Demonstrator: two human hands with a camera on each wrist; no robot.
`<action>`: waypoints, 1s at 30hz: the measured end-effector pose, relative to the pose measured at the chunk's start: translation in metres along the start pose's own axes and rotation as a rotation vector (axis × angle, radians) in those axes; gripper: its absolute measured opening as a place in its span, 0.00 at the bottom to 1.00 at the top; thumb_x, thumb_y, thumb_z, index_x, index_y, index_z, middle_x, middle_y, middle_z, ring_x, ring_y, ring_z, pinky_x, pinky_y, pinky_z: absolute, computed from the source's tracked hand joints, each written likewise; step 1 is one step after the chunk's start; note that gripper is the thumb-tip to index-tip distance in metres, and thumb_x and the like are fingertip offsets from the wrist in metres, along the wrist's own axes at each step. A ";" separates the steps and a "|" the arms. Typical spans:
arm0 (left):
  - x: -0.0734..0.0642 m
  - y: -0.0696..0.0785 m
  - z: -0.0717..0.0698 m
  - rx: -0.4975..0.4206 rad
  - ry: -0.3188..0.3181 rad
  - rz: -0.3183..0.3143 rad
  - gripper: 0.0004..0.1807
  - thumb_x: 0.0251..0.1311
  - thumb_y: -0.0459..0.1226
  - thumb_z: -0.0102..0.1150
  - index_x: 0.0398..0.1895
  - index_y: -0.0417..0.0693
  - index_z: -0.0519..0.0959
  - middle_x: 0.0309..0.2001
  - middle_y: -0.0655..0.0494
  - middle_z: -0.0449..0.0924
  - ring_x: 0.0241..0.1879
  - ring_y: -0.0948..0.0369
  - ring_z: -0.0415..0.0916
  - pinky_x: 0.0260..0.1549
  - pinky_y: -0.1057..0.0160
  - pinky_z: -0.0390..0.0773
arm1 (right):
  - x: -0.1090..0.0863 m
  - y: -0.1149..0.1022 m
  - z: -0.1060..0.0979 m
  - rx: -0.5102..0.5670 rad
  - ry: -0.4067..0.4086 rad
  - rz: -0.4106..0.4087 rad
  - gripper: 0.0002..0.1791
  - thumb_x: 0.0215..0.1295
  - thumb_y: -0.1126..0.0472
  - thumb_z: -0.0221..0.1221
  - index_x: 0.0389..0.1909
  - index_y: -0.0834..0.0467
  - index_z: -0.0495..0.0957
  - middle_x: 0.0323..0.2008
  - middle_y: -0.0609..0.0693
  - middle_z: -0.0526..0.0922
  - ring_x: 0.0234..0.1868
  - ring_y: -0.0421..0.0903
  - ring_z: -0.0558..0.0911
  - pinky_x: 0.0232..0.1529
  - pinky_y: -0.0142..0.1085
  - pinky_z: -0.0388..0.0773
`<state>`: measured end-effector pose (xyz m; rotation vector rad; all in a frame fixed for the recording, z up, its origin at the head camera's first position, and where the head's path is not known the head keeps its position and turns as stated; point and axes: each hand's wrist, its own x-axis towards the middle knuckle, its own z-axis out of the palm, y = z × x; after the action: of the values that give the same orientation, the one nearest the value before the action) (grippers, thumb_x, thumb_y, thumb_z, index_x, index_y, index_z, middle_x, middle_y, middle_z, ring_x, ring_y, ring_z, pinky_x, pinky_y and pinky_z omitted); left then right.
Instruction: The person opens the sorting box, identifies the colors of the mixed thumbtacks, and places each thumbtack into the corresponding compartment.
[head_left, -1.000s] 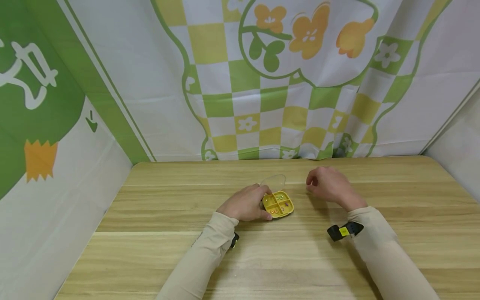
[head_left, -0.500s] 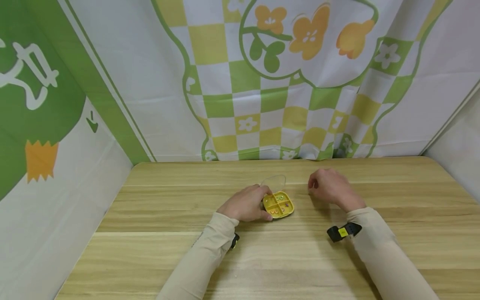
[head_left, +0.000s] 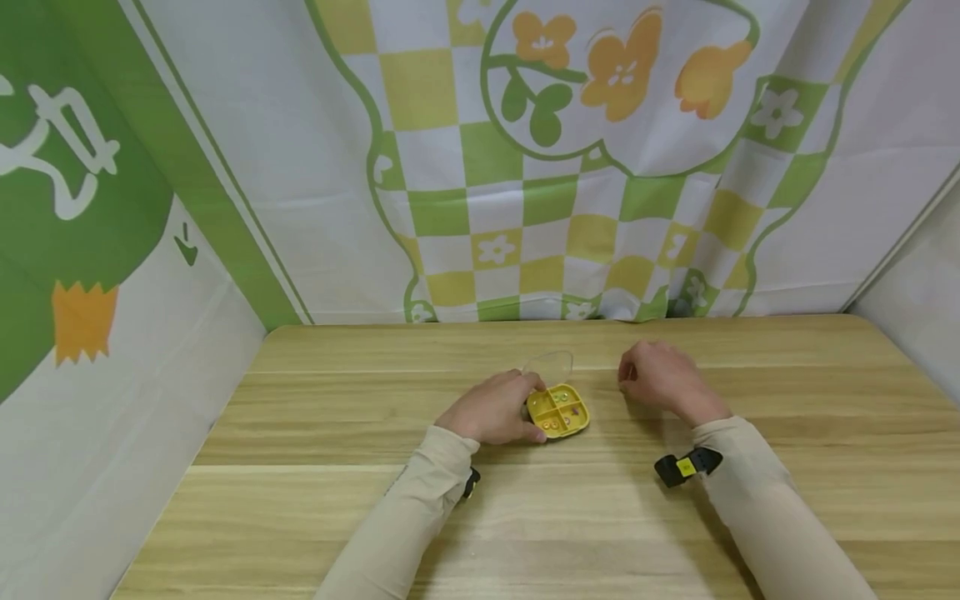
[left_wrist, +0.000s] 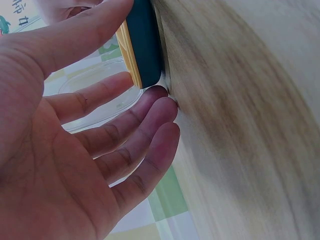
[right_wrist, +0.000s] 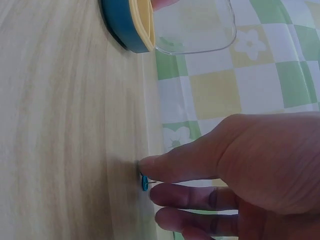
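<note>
A small four-compartment box (head_left: 558, 412), yellow inside and teal outside, stands on the table with its clear lid (head_left: 551, 364) raised. My left hand (head_left: 491, 407) grips its left side, thumb at the front and index finger at the back; the other fingers are spread, as the left wrist view shows. Several tiny coloured pieces lie in the compartments. To the right of the box, my right hand (head_left: 663, 379) is low over the table. Its thumb and a finger pinch a small teal stud earring (right_wrist: 145, 183) with a thin metal post; part of it is hidden.
The wooden table (head_left: 300, 500) ends at a printed curtain (head_left: 495, 192) behind the box. A green and white side cloth (head_left: 112, 400) borders the left. Black straps (head_left: 687, 467) sit on both wrists.
My right hand has shifted very slightly down, staying right of the box. The left hand and the box keep their place, with the lid still raised.
</note>
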<state>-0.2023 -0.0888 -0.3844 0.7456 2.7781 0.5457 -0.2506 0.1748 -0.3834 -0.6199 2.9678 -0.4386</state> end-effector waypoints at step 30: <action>0.001 0.000 0.001 0.007 -0.006 -0.003 0.35 0.57 0.46 0.76 0.64 0.42 0.75 0.57 0.48 0.79 0.59 0.53 0.75 0.60 0.55 0.73 | 0.001 0.001 0.005 -0.010 0.032 0.034 0.08 0.59 0.66 0.65 0.23 0.52 0.83 0.24 0.47 0.79 0.31 0.50 0.78 0.31 0.47 0.75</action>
<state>-0.2024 -0.0879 -0.3848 0.7431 2.7769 0.5324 -0.2512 0.1738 -0.3880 -0.5685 3.0078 -0.4348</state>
